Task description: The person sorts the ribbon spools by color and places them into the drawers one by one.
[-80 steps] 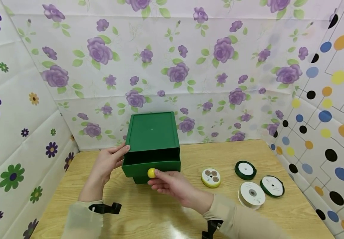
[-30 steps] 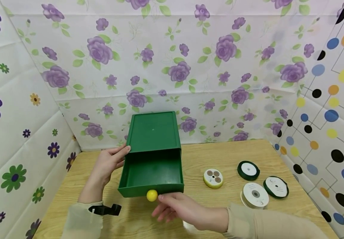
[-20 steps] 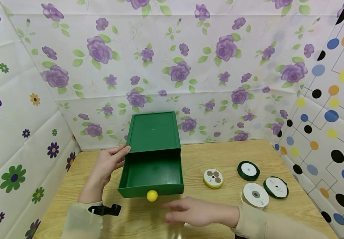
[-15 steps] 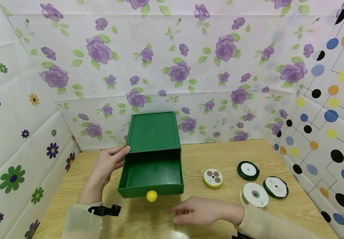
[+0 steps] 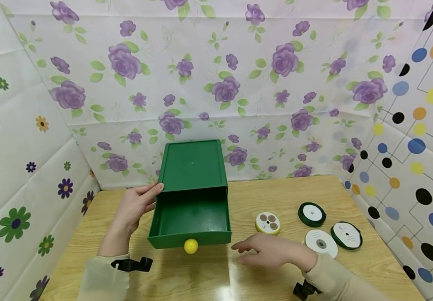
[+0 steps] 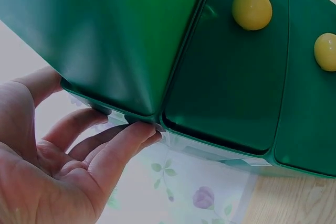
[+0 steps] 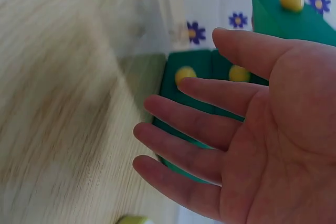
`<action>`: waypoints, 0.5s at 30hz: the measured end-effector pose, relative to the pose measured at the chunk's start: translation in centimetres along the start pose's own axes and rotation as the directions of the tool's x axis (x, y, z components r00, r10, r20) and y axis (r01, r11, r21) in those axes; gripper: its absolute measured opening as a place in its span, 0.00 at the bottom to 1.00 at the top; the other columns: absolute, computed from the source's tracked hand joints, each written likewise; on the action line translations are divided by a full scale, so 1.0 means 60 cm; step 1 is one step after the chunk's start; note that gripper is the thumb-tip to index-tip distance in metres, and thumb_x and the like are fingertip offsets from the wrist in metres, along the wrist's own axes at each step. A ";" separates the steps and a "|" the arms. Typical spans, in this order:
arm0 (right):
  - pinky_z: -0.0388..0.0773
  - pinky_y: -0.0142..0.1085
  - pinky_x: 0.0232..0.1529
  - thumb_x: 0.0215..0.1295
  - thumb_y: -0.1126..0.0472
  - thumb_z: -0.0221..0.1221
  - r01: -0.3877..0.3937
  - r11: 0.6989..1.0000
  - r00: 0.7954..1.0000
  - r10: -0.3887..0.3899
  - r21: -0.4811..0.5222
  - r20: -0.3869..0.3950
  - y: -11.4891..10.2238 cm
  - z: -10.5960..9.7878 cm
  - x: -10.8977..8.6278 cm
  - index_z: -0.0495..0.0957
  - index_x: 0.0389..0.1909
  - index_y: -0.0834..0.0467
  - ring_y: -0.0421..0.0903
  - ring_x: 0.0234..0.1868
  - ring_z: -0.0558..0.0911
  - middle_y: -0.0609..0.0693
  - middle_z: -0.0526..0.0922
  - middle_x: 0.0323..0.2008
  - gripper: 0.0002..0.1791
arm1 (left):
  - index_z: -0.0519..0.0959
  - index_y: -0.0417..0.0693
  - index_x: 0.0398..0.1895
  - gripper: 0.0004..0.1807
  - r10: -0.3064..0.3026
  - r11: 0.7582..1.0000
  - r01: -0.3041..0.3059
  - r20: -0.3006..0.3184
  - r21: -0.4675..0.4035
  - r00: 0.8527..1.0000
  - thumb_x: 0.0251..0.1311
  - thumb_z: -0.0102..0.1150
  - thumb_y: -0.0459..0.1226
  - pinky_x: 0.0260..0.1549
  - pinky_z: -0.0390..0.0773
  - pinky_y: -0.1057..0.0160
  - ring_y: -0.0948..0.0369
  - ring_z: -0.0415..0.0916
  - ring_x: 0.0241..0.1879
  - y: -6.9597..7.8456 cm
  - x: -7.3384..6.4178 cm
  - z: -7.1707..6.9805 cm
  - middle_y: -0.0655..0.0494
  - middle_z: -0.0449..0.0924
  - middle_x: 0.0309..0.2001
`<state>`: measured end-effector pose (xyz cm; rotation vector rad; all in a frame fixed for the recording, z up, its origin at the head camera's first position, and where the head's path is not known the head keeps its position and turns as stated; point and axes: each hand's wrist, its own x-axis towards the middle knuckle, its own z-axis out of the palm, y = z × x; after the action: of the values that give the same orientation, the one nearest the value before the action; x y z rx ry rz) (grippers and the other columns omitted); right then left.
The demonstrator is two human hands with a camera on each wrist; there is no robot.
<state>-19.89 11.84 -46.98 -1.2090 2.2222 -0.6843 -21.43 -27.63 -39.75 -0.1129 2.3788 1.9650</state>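
One green drawer cabinet (image 5: 193, 165): on the wooden table (image 5: 254, 194), its top drawer (image 5: 171, 241) slid out.
Left hand (image 5: 135, 207): relaxed fingers against the cabinet's left side, likely bracing it.
Right hand (image 5: 270, 251): empty, fingers spread, near the drawer.

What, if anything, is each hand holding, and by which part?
The left hand grips the green cabinet by its left side, near the top front corner; the right hand holds nothing.
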 end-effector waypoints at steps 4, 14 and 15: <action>0.79 0.41 0.57 0.77 0.43 0.49 -0.047 0.999 0.997 0.048 0.014 -0.061 0.020 -0.004 -0.006 0.72 0.69 0.56 0.45 0.60 0.78 0.48 0.79 0.61 0.28 | 0.66 0.39 0.71 0.43 0.001 1.000 -0.002 -0.007 -0.006 1.000 0.62 0.64 0.57 0.57 0.77 0.55 0.45 0.68 0.66 0.001 0.000 0.001 0.46 0.60 0.74; 0.76 0.50 0.61 0.77 0.45 0.52 -0.124 0.989 0.970 0.137 0.075 -0.201 0.060 -0.005 -0.025 0.71 0.70 0.58 0.52 0.65 0.74 0.50 0.74 0.66 0.29 | 0.68 0.40 0.70 0.42 0.004 0.999 -0.004 -0.002 -0.032 1.000 0.62 0.64 0.57 0.55 0.78 0.57 0.47 0.71 0.64 0.000 -0.001 0.002 0.47 0.61 0.73; 0.74 0.52 0.62 0.76 0.45 0.53 -0.137 0.988 0.964 0.149 0.067 -0.221 0.063 -0.005 -0.028 0.71 0.70 0.58 0.55 0.67 0.71 0.51 0.74 0.66 0.29 | 0.68 0.40 0.70 0.42 0.005 0.999 -0.005 -0.003 -0.032 1.000 0.62 0.64 0.57 0.55 0.78 0.57 0.46 0.71 0.64 -0.001 -0.001 0.002 0.47 0.61 0.73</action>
<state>-21.59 15.13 -48.85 -0.9751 2.4329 -0.8502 -21.38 -27.53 -39.82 -0.1111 2.3523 2.0075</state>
